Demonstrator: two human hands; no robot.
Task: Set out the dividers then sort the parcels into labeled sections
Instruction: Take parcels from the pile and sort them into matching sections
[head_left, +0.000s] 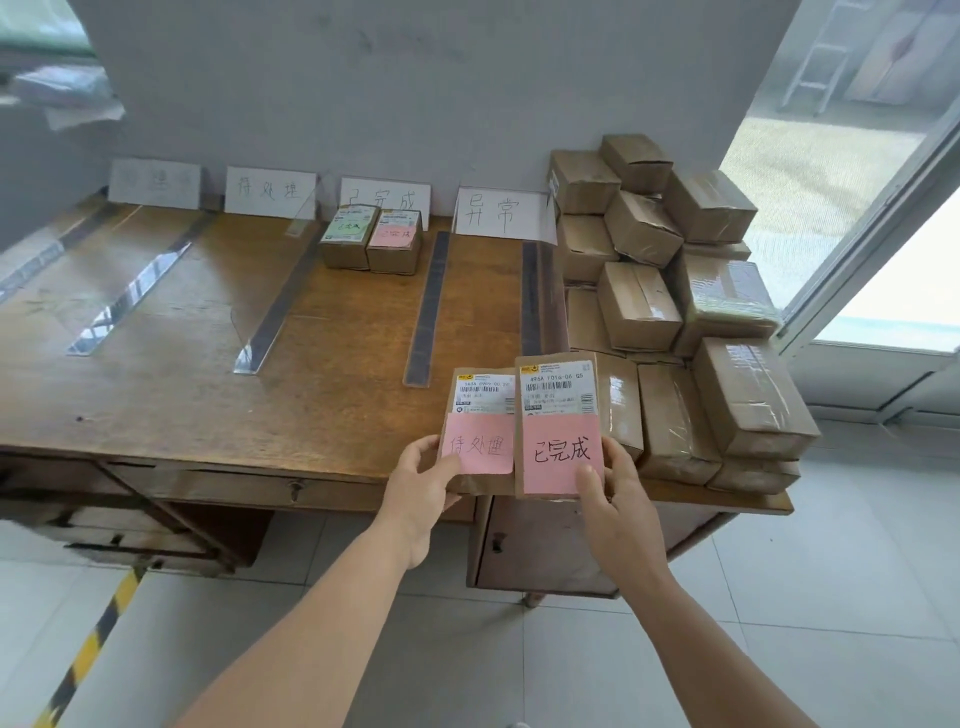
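Two parcels, one per hand at desk front edge: left hand (422, 480) grips 待处理 parcel (480, 428); right hand (615, 491) grips 已完成 parcel (560, 423). Beyond: clear dividers (426, 309), wall labels (384, 200). Risk: similar pink notes invite wrong-section placement; transparent dividers easily knocked.

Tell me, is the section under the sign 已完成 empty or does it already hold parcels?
It holds parcels: two small boxes stand side by side on the desk just before the 已完成 sign.
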